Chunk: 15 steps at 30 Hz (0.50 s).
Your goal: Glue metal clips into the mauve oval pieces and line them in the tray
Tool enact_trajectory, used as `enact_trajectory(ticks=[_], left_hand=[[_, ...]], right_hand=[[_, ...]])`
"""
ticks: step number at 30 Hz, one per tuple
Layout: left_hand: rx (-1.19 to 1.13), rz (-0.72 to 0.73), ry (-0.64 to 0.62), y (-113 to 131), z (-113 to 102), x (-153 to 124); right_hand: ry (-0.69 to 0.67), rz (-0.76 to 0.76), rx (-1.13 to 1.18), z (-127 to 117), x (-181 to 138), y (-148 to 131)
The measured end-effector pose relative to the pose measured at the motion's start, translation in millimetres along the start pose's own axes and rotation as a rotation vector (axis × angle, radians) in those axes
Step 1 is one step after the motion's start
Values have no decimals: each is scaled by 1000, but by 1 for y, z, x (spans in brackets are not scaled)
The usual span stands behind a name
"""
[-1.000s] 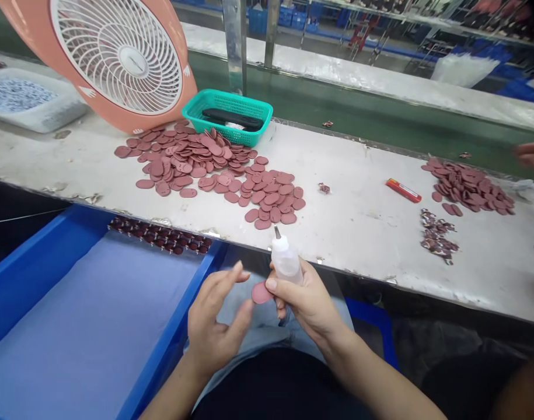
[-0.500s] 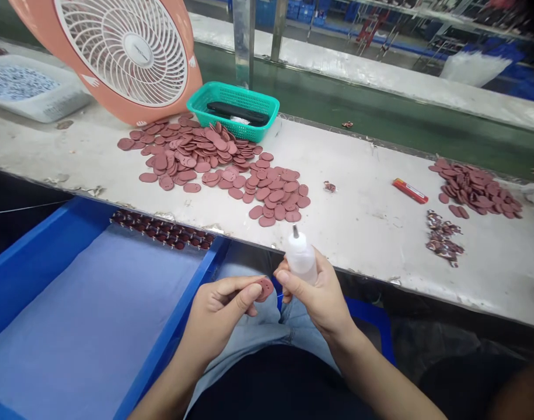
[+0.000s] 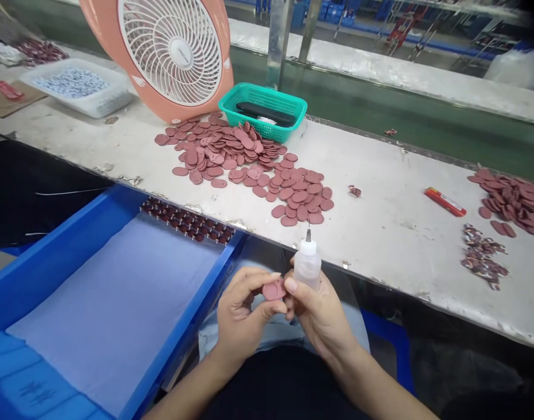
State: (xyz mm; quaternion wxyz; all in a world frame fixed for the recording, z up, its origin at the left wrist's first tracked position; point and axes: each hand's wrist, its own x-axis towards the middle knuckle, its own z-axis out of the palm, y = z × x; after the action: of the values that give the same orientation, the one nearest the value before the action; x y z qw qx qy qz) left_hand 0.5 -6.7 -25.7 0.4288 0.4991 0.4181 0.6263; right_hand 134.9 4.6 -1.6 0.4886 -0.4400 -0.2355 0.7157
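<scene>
Your left hand is curled nearly closed, its fingers and thumb pinching a flat pink disc by the edge, and the disc sits just in front of your right thumb, which looks to be touching it. Your right hand is wrapped around a small white squeeze bottle, held upright with its metal tip pointing up and away from the disc. Both hands are over your jeans, just below the front edge of the tabletop. To your left is a blue tray lined with a pale blue cloth, and a row of dark, shiny pieces lies along its far end. Ahead on the tabletop, a big spread of matching pink discs sits beside a green plastic basket holding a black object. Behind the basket stands a peach-coloured fan. Further right are a second heap of pink discs, an orange-red stick and a patch of patterned scraps. A white tub of small patterned pieces sits far left.
</scene>
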Motion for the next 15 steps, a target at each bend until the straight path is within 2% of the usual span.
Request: enact_trajectory(ticks=[3, 5, 8, 12, 15], left_hand=[[-183, -215, 61, 0, -5, 1], [-334, -379, 87, 1, -8, 1], [-503, -510, 126, 3, -10, 3], [-649, -624, 81, 8, -4, 5], [-679, -680, 34, 12, 2, 3]], right_hand=[[12, -77, -105, -14, -3, -8], [74, -155, -203, -28, -8, -15], [137, -299, -211, -44, -15, -27], [151, -371, -8, -38, -22, -40], [216, -486, -53, -27, -28, -37]])
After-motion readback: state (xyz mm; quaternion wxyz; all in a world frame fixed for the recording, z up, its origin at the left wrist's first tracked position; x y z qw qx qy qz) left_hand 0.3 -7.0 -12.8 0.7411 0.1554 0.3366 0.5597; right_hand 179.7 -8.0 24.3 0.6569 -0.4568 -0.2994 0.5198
